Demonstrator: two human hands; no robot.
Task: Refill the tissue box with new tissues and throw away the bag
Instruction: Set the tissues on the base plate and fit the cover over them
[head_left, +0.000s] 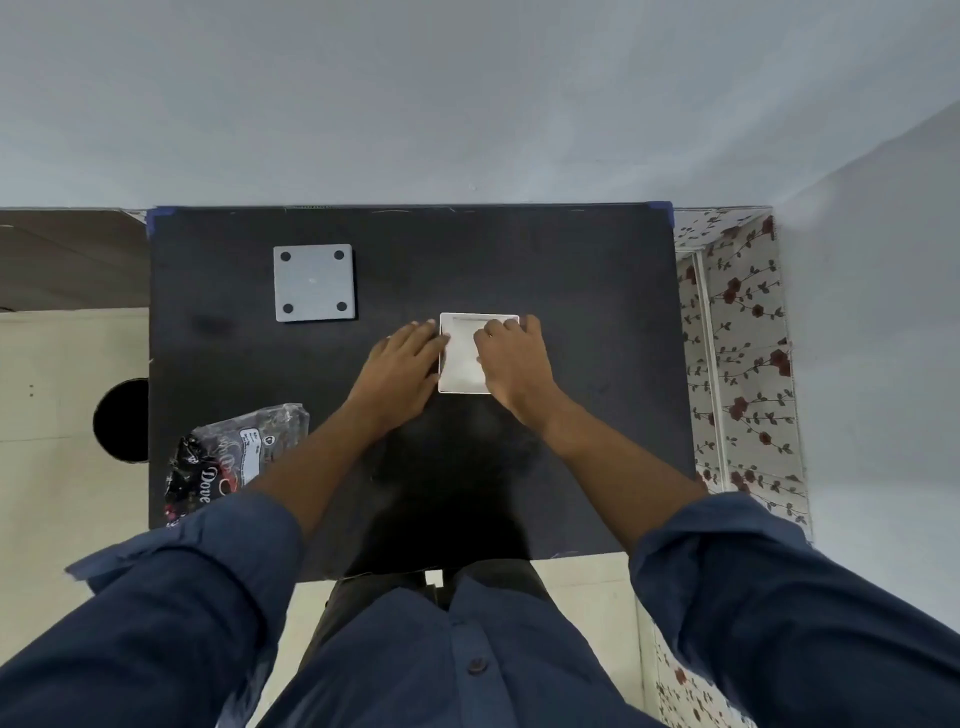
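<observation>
A white square tissue box sits open near the middle of the black table, with white tissues inside it. My left hand rests flat against the box's left side. My right hand lies over the box's right half, fingers pressing down on the tissues. The grey square base plate of the box, with a dark dot at each corner, lies apart at the back left. The crumpled clear and black plastic bag lies at the table's front left, partly hidden by my left sleeve.
A round black bin opening shows left of the table, beside a cream surface. A floral-patterned cloth hangs along the table's right side. A plain wall rises behind the table.
</observation>
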